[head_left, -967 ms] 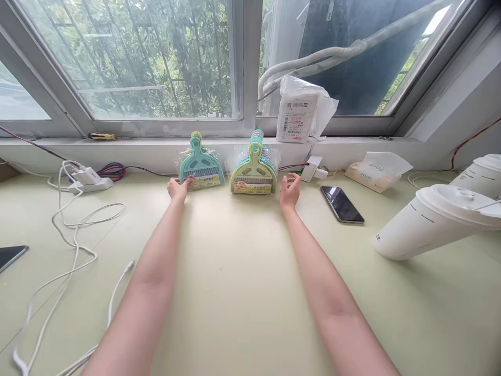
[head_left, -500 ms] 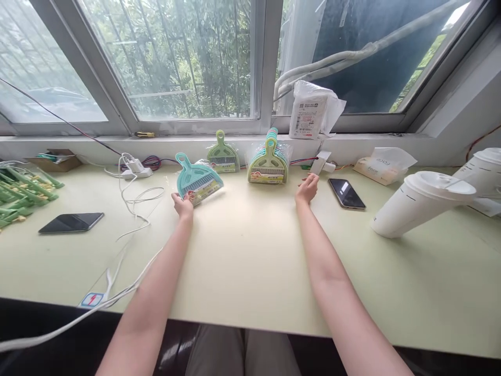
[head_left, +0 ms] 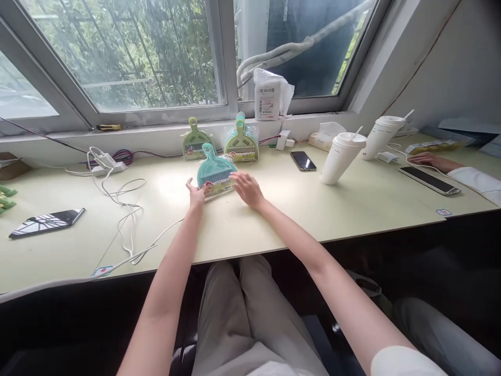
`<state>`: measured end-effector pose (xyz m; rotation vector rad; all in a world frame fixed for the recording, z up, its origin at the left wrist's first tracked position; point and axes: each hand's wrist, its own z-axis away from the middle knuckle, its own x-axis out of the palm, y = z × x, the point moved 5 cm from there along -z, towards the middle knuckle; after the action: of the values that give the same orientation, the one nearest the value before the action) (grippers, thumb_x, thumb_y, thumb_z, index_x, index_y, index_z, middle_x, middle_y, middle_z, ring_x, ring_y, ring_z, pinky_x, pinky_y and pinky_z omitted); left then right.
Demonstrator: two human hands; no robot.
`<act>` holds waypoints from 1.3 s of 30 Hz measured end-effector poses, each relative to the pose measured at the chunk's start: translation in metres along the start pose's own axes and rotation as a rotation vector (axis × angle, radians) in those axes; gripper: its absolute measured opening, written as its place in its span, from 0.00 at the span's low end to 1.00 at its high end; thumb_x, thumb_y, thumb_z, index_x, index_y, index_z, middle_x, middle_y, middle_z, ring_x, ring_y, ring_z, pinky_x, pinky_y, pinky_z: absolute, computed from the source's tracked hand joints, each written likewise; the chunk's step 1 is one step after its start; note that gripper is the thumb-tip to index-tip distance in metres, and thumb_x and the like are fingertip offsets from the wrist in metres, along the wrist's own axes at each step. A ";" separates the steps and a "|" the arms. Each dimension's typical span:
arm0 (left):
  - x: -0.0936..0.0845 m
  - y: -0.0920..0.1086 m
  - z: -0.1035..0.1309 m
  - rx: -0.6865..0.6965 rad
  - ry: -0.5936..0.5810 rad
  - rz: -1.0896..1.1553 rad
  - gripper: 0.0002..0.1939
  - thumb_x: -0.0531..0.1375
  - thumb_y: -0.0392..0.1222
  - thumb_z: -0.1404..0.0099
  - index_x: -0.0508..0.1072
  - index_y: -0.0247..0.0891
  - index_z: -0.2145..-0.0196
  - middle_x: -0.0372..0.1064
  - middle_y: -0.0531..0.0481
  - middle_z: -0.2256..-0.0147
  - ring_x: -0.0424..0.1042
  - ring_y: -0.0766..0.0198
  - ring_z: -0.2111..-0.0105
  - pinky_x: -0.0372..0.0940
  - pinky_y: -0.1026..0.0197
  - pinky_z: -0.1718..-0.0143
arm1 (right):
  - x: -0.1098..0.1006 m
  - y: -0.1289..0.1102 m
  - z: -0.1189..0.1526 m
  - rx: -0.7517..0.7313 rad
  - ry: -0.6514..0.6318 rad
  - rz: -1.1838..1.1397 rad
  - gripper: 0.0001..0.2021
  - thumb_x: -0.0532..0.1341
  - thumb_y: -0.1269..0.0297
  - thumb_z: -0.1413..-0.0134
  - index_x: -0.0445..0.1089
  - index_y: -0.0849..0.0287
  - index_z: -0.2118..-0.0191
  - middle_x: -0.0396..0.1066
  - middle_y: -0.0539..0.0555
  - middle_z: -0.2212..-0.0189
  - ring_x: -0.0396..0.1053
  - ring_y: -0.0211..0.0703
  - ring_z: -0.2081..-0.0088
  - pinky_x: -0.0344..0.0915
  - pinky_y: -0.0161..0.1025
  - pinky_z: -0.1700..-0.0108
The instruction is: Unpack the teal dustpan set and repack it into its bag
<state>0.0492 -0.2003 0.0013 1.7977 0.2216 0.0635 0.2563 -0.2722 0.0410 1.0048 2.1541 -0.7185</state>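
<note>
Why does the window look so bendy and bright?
In the head view, the wide lens bows the window frame and tilts the white cups; daylight through the glass leaves a pale sheen on the table near the teal dustpan set, and both hands look sharp.

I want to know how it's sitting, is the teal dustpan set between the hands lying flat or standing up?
Lying flat. The teal dustpan set rests on the table, handle toward the window, left hand and right hand at its sides.
</note>
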 end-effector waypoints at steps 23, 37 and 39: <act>0.022 0.017 0.017 -0.204 -0.227 0.659 0.13 0.64 0.36 0.44 0.69 0.34 0.61 0.75 0.47 0.67 0.75 0.62 0.66 0.70 0.55 0.57 | -0.006 -0.022 0.004 -0.149 0.010 -0.033 0.14 0.45 0.64 0.33 0.67 0.58 0.54 0.70 0.57 0.55 0.68 0.43 0.58 0.59 0.38 0.57; 0.031 0.035 0.032 -0.163 -0.307 0.675 0.20 0.63 0.37 0.43 0.66 0.34 0.53 0.74 0.42 0.59 0.74 0.55 0.56 0.66 0.49 0.50 | 0.006 0.015 0.004 0.391 -0.087 -0.411 0.21 0.47 0.53 0.34 0.74 0.57 0.65 0.74 0.48 0.76 0.66 0.33 0.77 0.59 0.31 0.68; 0.031 0.037 0.033 -0.162 -0.312 0.652 0.21 0.64 0.38 0.43 0.66 0.34 0.52 0.74 0.42 0.58 0.74 0.55 0.56 0.67 0.49 0.50 | 0.010 0.021 0.004 0.494 -0.045 -0.619 0.23 0.49 0.48 0.37 0.74 0.58 0.67 0.73 0.49 0.77 0.63 0.32 0.82 0.60 0.32 0.71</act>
<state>0.0892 -0.2340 0.0267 1.6265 -0.5819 0.2520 0.2693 -0.2586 0.0265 0.5123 2.3081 -1.6053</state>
